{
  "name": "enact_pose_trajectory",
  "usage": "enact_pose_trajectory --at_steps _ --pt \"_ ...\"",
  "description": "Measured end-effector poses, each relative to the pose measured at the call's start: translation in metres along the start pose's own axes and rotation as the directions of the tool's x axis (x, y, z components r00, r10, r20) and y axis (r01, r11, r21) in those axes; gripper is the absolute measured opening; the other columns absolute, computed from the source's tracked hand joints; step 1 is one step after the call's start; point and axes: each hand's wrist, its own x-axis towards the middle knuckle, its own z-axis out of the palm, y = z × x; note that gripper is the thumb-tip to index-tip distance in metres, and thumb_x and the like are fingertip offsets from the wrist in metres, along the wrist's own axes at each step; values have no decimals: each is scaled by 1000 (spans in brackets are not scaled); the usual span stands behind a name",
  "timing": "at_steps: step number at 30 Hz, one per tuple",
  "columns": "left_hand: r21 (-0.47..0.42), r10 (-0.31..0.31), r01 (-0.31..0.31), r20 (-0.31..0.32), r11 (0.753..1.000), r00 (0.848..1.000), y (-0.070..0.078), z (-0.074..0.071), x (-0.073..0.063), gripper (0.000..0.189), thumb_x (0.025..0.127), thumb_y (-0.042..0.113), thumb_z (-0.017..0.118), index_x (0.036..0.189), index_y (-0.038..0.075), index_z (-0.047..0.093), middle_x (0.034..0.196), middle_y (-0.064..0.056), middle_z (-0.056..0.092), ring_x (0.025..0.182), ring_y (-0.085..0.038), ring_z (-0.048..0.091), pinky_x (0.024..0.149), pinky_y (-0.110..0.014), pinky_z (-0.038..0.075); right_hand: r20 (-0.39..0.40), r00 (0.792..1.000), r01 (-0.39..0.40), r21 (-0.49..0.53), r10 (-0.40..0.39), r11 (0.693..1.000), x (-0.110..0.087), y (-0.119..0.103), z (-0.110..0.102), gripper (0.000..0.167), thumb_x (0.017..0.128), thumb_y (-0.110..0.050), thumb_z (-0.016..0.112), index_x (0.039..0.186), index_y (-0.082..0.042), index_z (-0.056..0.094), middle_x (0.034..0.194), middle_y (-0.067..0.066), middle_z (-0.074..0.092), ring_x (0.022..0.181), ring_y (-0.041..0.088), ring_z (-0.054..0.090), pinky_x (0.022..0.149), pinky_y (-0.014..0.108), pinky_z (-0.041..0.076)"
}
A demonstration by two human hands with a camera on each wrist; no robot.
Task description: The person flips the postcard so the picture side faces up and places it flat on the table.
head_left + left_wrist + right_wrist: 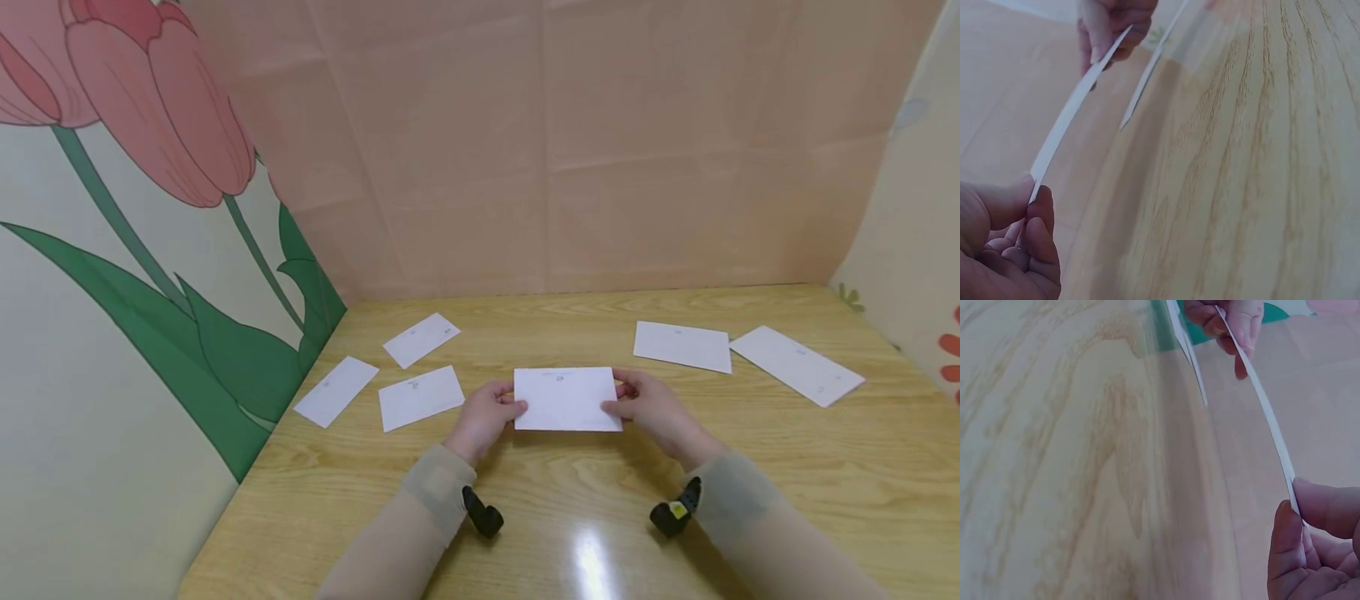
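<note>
A white rectangular card (pixel 567 404) with small dark print near its top edge is held between both hands above the wooden table. My left hand (pixel 486 417) pinches its left end, thumb on the near face and fingers behind. At the opposite end my right hand (pixel 651 414) pinches it in the same way. Seen edge-on in the left wrist view, the card (pixel 1063 125) is thin and slightly bowed. The right wrist view shows the same curve in the card (pixel 1270 422), and its edge stands off the tabletop.
Similar white cards lie on the wooden table (pixel 540 517): a front one (pixel 422 398), a back one (pixel 422 340) and an outer one (pixel 337 392) at left; two more, one (pixel 682 346) and another (pixel 797 364), at right. A pinkish sheet (pixel 547 150) hangs behind.
</note>
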Motion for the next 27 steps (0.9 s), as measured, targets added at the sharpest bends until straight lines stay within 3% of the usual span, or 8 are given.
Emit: enact_pose_trajectory --at_steps 7,14,18,24,27 --pt "-11 -24 23 -27 1000 999 3 -1 0 18 87 14 72 99 1 68 84 -4 65 70 -12 57 64 -26 49 -32 999 19 13 -19 1000 -1 -2 -1 62 90 -20 70 138 5 41 113 16 50 101 28 45 77 33 42" --pt "-44 -38 37 -40 998 998 5 -4 -1 18 87 19 72 93 2 70 82 -3 64 73 -18 58 70 -33 50 -40 998 45 39 -43 998 -3 -2 -1 50 90 -16 68 130 4 46 104 13 50 95 26 47 78 37 48" --pt "-33 -42 40 -49 999 998 7 -5 -2 20 87 25 73 91 5 71 82 1 62 73 -17 54 66 -29 45 -45 997 65 35 -64 997 -4 -3 -2 40 91 -14 68 120 3 49 101 13 50 93 26 49 77 38 50" --pt "-106 -46 47 8 993 999 10 -7 -3 25 90 28 68 92 4 71 65 -1 60 56 -12 53 59 -27 47 -63 993 96 0 -95 995 -7 -6 -1 31 90 -14 68 110 2 51 99 13 52 89 25 51 75 38 51" --pt "-142 -62 67 41 988 997 10 -8 -4 34 91 36 65 93 3 70 68 -4 66 56 -12 58 60 -27 52 -73 991 109 -13 -110 994 -8 -6 -1 28 90 -14 68 107 1 52 99 13 53 87 25 51 74 38 51"
